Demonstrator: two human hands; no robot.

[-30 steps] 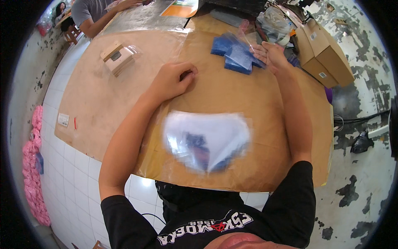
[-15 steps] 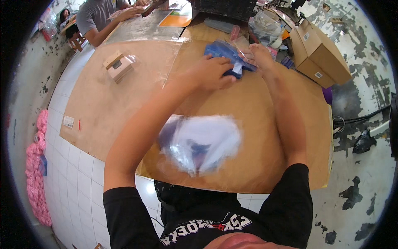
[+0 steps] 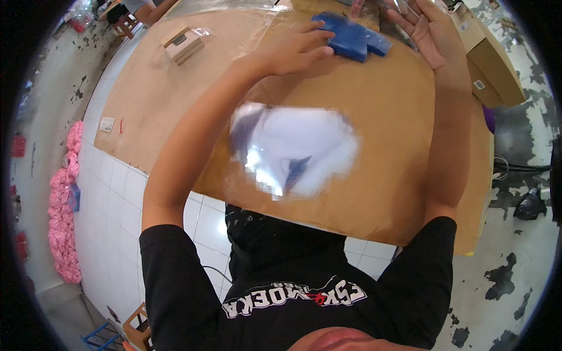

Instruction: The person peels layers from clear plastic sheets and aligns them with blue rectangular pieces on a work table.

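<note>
At the far middle of the table lie several blue flat packets [image 3: 351, 40], stacked unevenly. My left hand [image 3: 301, 50] rests at their left edge, its fingers stretched out and the tips touching the blue surface. My right hand [image 3: 432, 35] is raised at the far right, palm partly turned up and fingers apart. Clear plastic shows beside its fingertips, and I cannot tell whether they touch it. Nearer to me lies a blurred heap of clear and white plastic sleeves [image 3: 304, 146] with a dark blue patch; neither hand touches it.
A small brown-and-white box [image 3: 182, 45] stands at the far left of the brown-covered table [image 3: 374, 193]. A large cardboard box [image 3: 494, 70] is at the right edge. A small white label [image 3: 107, 124] lies left. Pink bundles [image 3: 64, 216] lie on the floor. Another person's arm [image 3: 155, 11] shows at the top.
My right hand has moved right, away from the blue packets. My left hand stays at their left edge. The view has shifted, so the table sits higher in the picture.
</note>
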